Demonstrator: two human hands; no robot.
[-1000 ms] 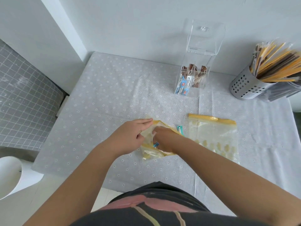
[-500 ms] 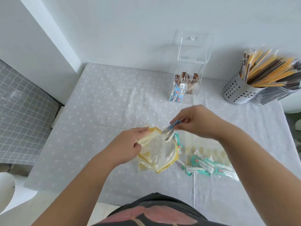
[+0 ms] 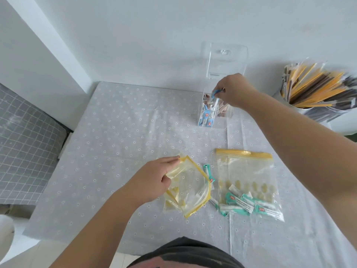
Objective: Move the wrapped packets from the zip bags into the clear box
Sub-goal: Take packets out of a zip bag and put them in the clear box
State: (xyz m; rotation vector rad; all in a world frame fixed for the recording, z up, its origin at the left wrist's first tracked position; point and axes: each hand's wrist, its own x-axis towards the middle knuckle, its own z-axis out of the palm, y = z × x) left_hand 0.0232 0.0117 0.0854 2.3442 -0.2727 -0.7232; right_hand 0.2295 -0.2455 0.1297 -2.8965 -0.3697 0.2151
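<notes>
Blue-and-white wrapped packet [image 3: 214,96] being pinched by right hand [image 3: 232,92] over open clear acrylic box [image 3: 212,113]. Nearer than box, left hand [image 3: 152,182] gripping rim of crumpled yellow-edged zip bag [image 3: 185,188]; teal wrapped packets [image 3: 249,206] lying in flat zip bag [image 3: 249,176] beside it.

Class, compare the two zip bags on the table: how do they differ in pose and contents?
The left zip bag is crumpled, its mouth pinched open by the left hand, and looks empty; the right zip bag lies flat, untouched, holding green packets. Both are clear with yellow zip strips.
</notes>
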